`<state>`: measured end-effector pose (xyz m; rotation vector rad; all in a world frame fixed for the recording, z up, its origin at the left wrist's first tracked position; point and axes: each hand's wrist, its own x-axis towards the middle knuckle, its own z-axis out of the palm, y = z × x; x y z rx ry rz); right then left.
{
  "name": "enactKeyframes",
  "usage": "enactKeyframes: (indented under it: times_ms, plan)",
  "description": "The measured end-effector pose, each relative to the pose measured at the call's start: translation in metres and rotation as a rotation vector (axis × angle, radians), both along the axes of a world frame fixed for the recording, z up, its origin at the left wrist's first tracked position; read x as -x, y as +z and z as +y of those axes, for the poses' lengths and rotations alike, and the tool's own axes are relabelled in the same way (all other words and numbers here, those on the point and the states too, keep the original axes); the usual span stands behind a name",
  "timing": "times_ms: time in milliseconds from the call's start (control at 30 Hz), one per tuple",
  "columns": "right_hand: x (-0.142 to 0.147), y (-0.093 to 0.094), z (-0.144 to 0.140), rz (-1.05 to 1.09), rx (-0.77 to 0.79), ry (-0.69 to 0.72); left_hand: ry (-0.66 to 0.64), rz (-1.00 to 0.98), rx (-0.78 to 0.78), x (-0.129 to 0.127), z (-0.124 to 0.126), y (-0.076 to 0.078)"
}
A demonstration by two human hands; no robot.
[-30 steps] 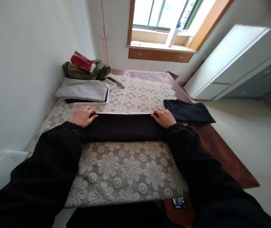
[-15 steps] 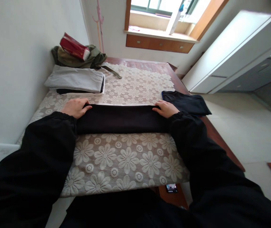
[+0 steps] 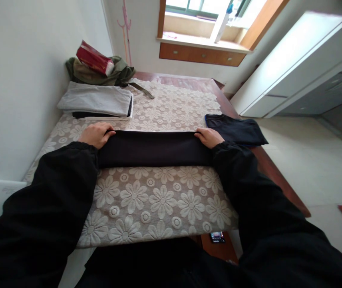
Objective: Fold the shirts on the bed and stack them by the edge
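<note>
A black folded garment [image 3: 156,149] lies across the middle of the table as a long, narrow strip. Its exact kind does not show. My left hand [image 3: 96,135] pinches the far left corner between thumb and fingers. At the far right corner my right hand [image 3: 209,137] grips the same cloth, thumb on top. The far edge is drawn straight between both hands, with a thin white line showing behind it. Just beyond my right hand lies a dark folded garment [image 3: 235,130]. Beyond my left hand sits a stack topped by light grey folded clothing [image 3: 96,99].
A floral lace tablecloth [image 3: 162,200] covers much of the dark red wooden table [image 3: 279,186]. At the back left, a red packet [image 3: 94,58] rests on an olive green bag [image 3: 120,74]. Below the front edge a phone [image 3: 217,237] lies on a brown surface. A wall borders the left.
Both hands keep hold of the black garment's far corners, and my right thumb has closed in a little against the cloth. Otherwise the view has only shifted slightly.
</note>
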<state>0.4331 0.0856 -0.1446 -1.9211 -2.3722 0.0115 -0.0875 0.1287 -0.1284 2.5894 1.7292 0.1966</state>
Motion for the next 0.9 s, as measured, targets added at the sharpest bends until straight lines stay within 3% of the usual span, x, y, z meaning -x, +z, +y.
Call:
enactKeyframes:
  times_ms: [167,267,333,467,533,633,767,900]
  plan:
    - [0.003,-0.003,-0.004,0.019,-0.051,0.005,0.055,0.029,-0.097,-0.002,-0.004,0.003]
    - [0.010,0.005,-0.014,-0.033,-0.100,-0.075,0.098,0.042,-0.076,-0.013,-0.018,0.014]
    - [0.024,0.015,-0.026,-0.045,-0.177,-0.090,0.059,0.044,-0.041,-0.028,-0.035,0.025]
    - [0.078,0.031,-0.051,0.106,-0.124,0.196,-0.152,0.033,-0.029,-0.081,-0.076,0.036]
    - [0.110,0.027,-0.058,0.139,-0.056,0.283,-0.217,0.006,-0.010,-0.109,-0.088,0.030]
    - [0.143,0.005,-0.057,0.131,-0.019,0.276,-0.210,-0.041,0.030,-0.138,-0.089,0.008]
    - [0.150,-0.024,-0.050,0.133,0.029,0.248,-0.190,-0.061,0.071,-0.146,-0.080,-0.018]
    - [0.146,-0.030,-0.048,0.143,0.044,0.256,-0.189,-0.031,0.080,-0.144,-0.080,-0.021]
